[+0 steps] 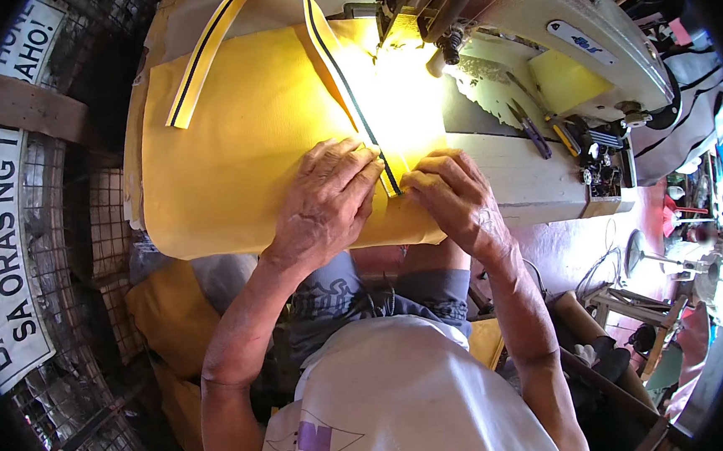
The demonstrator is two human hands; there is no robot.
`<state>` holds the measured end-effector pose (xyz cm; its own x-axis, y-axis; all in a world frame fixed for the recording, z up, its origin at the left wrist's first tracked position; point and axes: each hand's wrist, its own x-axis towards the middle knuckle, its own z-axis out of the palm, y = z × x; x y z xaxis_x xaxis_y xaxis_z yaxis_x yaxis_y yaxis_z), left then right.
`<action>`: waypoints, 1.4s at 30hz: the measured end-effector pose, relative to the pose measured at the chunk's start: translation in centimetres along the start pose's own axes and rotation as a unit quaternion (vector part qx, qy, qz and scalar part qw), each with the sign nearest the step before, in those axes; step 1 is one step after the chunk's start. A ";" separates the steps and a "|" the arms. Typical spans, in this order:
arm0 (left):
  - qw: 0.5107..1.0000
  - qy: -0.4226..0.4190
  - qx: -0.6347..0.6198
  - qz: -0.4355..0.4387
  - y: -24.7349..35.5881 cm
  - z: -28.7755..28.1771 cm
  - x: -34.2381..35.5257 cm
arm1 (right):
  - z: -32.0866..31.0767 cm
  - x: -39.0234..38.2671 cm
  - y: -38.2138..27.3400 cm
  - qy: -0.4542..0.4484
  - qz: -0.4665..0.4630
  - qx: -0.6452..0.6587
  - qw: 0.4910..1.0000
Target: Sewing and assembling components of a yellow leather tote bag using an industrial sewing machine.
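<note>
A yellow strip (pixel 330 53) with a dark stripe along its length, like zipper tape, loops over a large yellow sheet of material (pixel 232 167). The strip's near end lies between my two hands, close to the sheet's front edge. My left hand (pixel 326 196) is closed, its fingertips pinching the strip a little above that end. From the other side my right hand (pixel 458 198) bends its fingers together at the strip's end; its thumb is mostly hidden. Beyond my hands, the sewing machine (pixel 532 21) stands over the sheet, its needle area lost in bright lamp glare.
Right of the sheet, purple-handled snips (pixel 529 130) and a yellow-handled cutter (pixel 565 136) lie on the machine table (pixel 526 176). Small metal parts (pixel 602 167) sit by its right edge. A wire mesh wall with signs (pixel 7 250) rises on the left. More yellow material (pixel 173 318) hangs below.
</note>
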<state>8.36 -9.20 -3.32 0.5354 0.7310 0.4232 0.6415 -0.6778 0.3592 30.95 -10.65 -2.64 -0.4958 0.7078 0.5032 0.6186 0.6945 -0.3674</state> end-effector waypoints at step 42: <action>0.995 -0.066 -0.069 -0.001 1.4 -0.8 -2.2 | -1.9 7.2 0.3 -0.278 0.228 0.041 0.932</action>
<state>7.65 -11.84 -3.07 0.6079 0.7302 0.3117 0.5660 -0.6739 0.4748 28.72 -5.55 2.31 -0.4462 0.8737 -0.1940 0.8044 0.2965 -0.5148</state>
